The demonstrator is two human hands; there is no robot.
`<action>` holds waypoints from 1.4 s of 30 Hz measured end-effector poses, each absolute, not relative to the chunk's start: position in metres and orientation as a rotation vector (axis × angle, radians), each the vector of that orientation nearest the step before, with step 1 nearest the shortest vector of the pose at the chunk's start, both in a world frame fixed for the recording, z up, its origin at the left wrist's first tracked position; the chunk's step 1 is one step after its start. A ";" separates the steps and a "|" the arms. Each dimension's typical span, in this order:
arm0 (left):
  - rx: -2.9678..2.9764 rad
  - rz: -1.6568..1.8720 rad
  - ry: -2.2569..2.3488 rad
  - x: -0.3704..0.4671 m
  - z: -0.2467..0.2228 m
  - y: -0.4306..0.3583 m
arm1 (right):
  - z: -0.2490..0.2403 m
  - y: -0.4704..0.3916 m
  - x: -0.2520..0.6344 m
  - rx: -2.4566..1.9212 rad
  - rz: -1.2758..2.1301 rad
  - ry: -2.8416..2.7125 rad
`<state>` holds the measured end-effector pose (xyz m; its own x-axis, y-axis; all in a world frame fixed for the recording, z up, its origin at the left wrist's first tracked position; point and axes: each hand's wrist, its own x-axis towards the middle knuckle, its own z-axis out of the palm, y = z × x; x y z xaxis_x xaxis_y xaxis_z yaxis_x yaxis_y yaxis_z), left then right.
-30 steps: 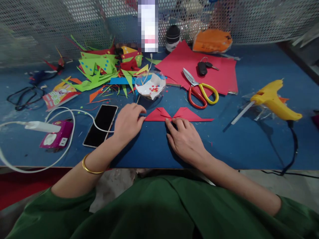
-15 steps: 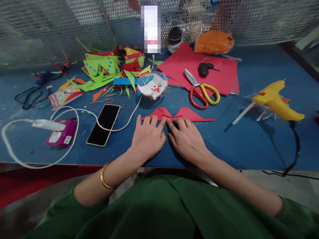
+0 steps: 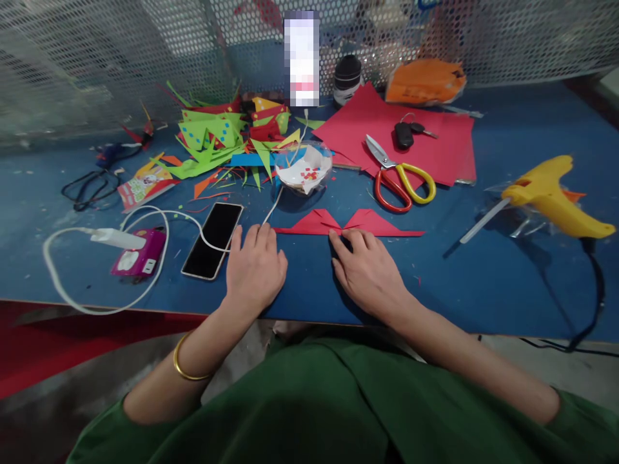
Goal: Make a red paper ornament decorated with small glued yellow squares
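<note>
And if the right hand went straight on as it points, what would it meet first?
For the right hand, the folded paper, right at its fingertips. Beyond that, probably the bowl, though one view leaves height and depth unclear.

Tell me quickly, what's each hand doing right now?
Left hand: open, palm down, beside the phone.
Right hand: fingers on the folded red paper, not gripping it.
</note>
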<state>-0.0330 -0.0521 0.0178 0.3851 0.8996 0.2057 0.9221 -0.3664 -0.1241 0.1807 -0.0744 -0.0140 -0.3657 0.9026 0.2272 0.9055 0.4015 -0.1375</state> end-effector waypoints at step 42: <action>-2.662 -0.117 -1.534 -0.016 0.005 -0.053 | -0.013 -0.085 0.218 -1.772 -0.169 -2.375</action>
